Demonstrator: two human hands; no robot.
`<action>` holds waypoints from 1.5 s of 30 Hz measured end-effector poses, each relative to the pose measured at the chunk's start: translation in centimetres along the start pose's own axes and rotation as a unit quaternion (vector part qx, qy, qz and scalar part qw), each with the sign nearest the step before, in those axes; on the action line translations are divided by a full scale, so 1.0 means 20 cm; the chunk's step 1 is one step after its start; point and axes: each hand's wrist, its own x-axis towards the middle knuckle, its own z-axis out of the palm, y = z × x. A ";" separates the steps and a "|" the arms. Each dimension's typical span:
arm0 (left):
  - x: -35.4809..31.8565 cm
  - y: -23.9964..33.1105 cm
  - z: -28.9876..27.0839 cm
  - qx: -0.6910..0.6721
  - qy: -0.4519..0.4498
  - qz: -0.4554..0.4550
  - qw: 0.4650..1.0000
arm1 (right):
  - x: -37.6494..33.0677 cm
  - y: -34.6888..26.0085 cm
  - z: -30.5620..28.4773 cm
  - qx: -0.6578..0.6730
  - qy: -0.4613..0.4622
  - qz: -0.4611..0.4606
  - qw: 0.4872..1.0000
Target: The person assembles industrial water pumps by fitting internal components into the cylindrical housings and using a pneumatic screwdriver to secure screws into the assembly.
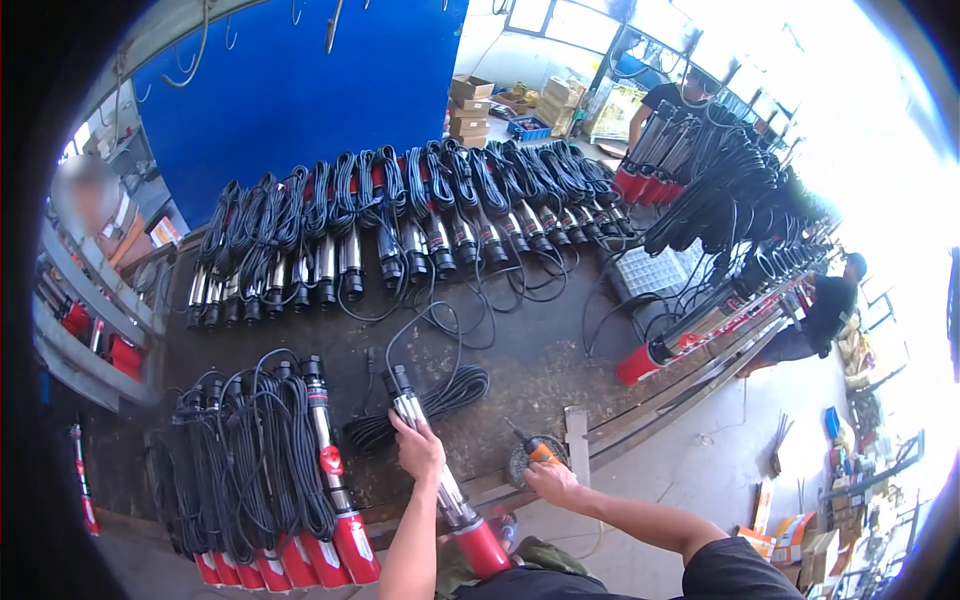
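Note:
My left hand (420, 450) is wrapped round the silver body of a submersible pump (451, 494). Its red end rests against my lap, and its black top leans over the table edge. A black cable runs from that top to a coil (440, 402) on the table. In my right hand (555, 482) is an orange and black power screwdriver (541, 452), its bit pointing up and left, apart from the pump. A round, greyish object (521, 464) sits beside the screwdriver, partly hidden by it. At my left lie several finished-looking pumps with cable bundles (250, 460), red ends toward me.
Rows of pumps with coiled black cables (440, 190) cover the far side of the dark worktable (530, 370). A white crate (655, 275) and more pumps stand to the right. Hooks (205, 45) hang overhead. Other people (825, 310) are at the right, far right and left.

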 end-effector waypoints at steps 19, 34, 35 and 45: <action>-0.04 0.03 -0.04 0.006 0.039 -0.006 0.999 | 0.83 -0.33 -0.57 0.472 0.008 0.120 0.873; -0.03 0.05 -0.05 0.020 -0.007 -0.008 1.000 | 1.35 -0.46 -0.52 0.239 0.150 0.014 0.959; -0.03 0.05 -0.06 0.015 -0.002 -0.007 1.000 | 1.34 -0.46 -0.54 0.279 0.133 0.056 0.949; -0.01 0.05 -0.06 0.033 -0.024 -0.006 0.999 | 1.27 -0.32 -0.39 0.685 0.067 0.170 0.705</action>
